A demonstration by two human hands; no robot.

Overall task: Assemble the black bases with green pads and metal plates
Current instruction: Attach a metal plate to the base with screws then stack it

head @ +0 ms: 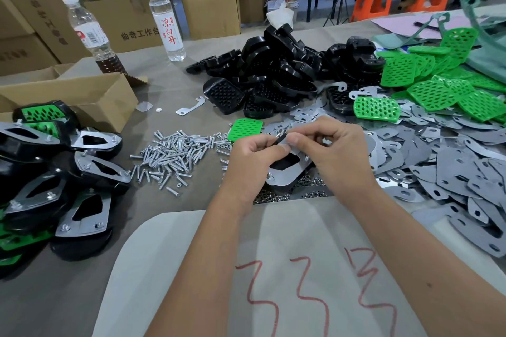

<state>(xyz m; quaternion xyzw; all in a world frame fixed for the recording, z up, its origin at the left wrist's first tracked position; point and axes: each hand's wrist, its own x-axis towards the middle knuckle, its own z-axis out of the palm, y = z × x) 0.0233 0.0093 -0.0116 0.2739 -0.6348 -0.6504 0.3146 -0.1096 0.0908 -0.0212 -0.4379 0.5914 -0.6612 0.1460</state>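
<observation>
A black base capped by a metal plate is held over the table's middle. My left hand grips its left edge. My right hand pinches something small at the plate's top edge; what it is stays hidden by the fingertips. A green pad lies just behind the left hand. Loose screws spread to the left. Black bases are heaped at the back, green pads at the back right, metal plates on the right.
Finished assemblies are stacked at the left edge beside an open cardboard box. Two bottles stand at the back left before stacked cartons. Small nuts lie under the held part. A white sheet with red marks covers the front.
</observation>
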